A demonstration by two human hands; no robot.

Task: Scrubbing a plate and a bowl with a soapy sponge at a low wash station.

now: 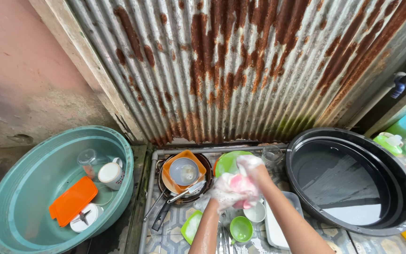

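Both hands met over the wash area, soapy. Left hand [226,192] was curled under a pink item [244,188], fingers closed round its lower edge, foam all over them. Right hand [251,168] sat on top of the same pink item, fingers bent down and pressing what was probably a sponge, too foamy to tell. So the pink item was pinched between the two hands, just above the small dishes.

Right below the fingers: a white bowl [255,212], a green bowl [241,229] nearer the camera, and a green lid [191,226] left of the left forearm. A white tray [274,226] lay under the right forearm.

Left of the fingers, near: a dark pan [184,197] holding an orange container [183,164] with a grey bowl [184,170] in it; a knife [190,189] rested across the pan rim.

Just behind the right fingers: a green plate [229,161], and a clear glass [272,154] right of it.

Well right of the fingers: a black tub [353,181] with water in it. Well left: a teal basin [34,188] with a white mug [111,175], a clear cup [88,161], an orange lid [73,200] and a white blade piece [84,218].

Farthest back: a rusty corrugated sheet [240,66].
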